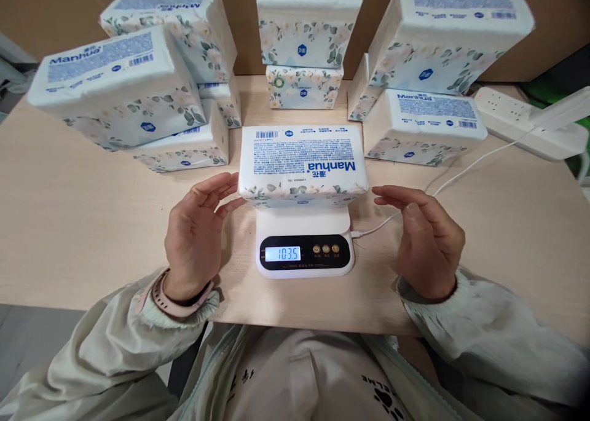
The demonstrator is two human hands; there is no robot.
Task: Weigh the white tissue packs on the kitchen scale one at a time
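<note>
A white tissue pack with blue Manhua lettering and a floral side rests on a white digital scale, whose lit display reads 103.5. At the pack's left end is my left hand, fingers apart and fingertips close to the wrapper; whether they touch it is hard to tell. My right hand is a short gap away from the pack's right end, its fingers stretched out and holding nothing.
Stacked tissue packs stand at the back left, back centre and back right of the wooden table. A white cable runs from the scale towards a power strip at the right.
</note>
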